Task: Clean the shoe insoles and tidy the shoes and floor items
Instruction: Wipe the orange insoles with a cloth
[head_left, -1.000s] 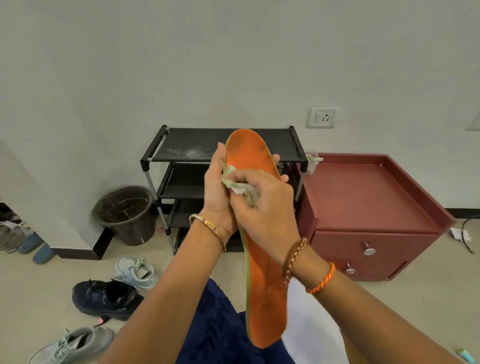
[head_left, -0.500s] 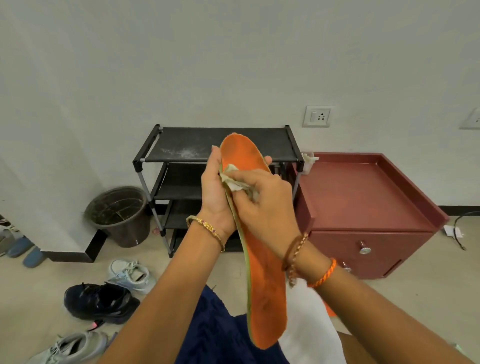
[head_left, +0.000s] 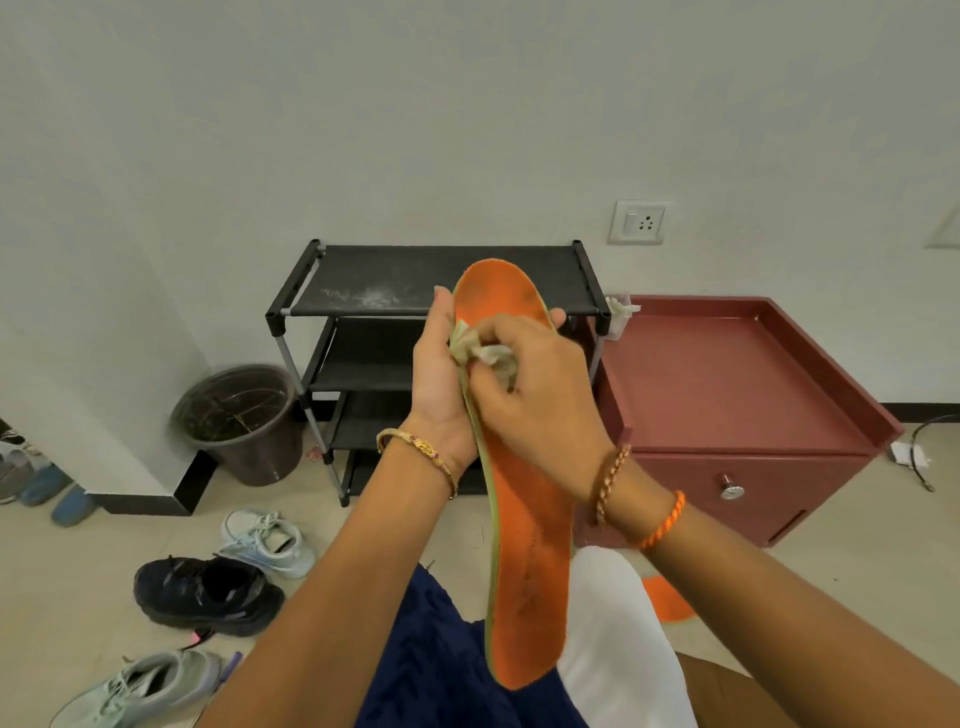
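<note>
Orange insole held upright in front of the person, toe end up, heel end down over the lap. Left hand supports it from behind and along its left edge; thumb lies along that edge, fingers curl round the back and show at the right edge near the toe. Right hand sits on the orange face of the insole, its fingers bunched round a crumpled pale cloth, which is pressed against the upper part of the insole. Insole surface shows dark smudges towards the toe and along the middle.

Floor, left part: light mint sneaker nearest the rack, black sneaker just in front of it and touching or nearly so, grey-green sneaker near the bottom left corner of the view. A second orange insole lies on the floor to the right of the person's knee, partly hidden.

Against the wall: black shoe rack, top shelf dusty with pale marks. Dark bucket stands left of the rack at the wall corner. Red cabinet stands just right of the rack, knob on its front. More shoes at the far left edge, partly cut off.
</note>
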